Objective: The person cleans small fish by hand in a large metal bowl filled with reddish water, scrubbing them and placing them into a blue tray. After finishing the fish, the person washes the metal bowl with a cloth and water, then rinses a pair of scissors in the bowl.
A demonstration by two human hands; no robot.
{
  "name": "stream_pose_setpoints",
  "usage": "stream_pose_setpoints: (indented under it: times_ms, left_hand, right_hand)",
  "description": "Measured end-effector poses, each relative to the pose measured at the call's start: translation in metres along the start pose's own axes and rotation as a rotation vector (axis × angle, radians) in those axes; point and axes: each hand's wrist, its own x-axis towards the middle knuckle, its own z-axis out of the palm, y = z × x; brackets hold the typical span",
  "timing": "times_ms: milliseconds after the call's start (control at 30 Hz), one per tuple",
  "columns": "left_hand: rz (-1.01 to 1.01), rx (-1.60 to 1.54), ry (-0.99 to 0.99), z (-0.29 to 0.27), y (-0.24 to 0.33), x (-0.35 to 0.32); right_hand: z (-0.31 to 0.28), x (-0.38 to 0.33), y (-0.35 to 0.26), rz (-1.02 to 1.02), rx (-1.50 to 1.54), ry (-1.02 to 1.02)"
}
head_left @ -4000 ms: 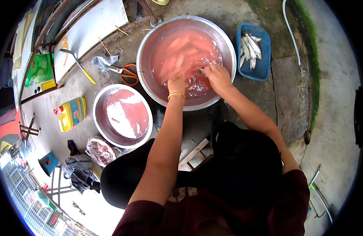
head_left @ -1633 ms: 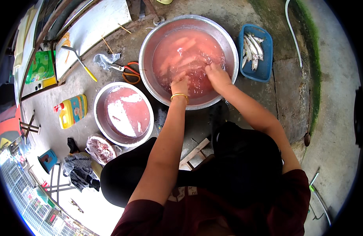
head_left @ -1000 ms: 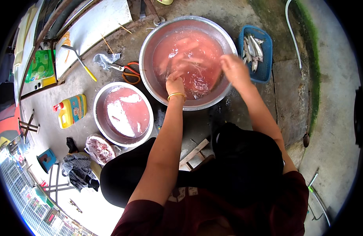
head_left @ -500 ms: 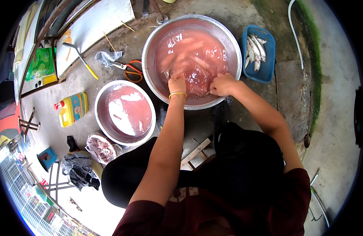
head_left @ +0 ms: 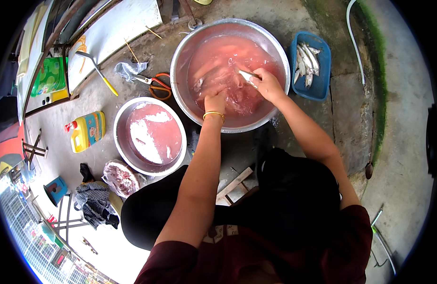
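A large metal basin point(head_left: 180, 85) holds cloudy pinkish-red water with several fish showing dimly under the surface. My right hand point(head_left: 267, 86) is closed on a small silvery fish point(head_left: 248, 76), lifted to the water's surface. My left hand point(head_left: 215, 102), with a gold bangle at the wrist, dips into the water at the near left of the basin. Its fingers are under the murky water, so I cannot see what they hold. To the right of the basin stands a blue plastic basket point(head_left: 325, 71) with several silvery fish point(head_left: 307, 60) in it.
Left of the basin lie orange-handled scissors point(head_left: 159, 86) beside a clear plastic bag point(head_left: 128, 70). A smaller metal basin point(head_left: 122, 146) of pink water stands nearer me, with a yellow oil jug point(head_left: 88, 131) and a bag-lined container point(head_left: 121, 177) by it. A pale hose point(head_left: 355, 38) runs along the right.
My right hand has risen from the near right of the large basin and moved away from me, bringing a fish up to the surface. The left hand stays in nearly the same place.
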Motion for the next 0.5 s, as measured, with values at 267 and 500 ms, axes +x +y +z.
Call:
stream_pose_setpoints:
  times_ms: [267, 500]
  left_hand:
    - [0.007, -0.625, -0.586, 0.015, 0.023, -0.026]
    - [0.108, -0.736, -0.450, 0.009, 0.032, -0.033]
  right_hand:
    - [-0.010, -0.029, -0.041, 0.472, 1.401, -0.560]
    - [-0.032, -0.048, -0.088, 0.375, 1.281, -0.556]
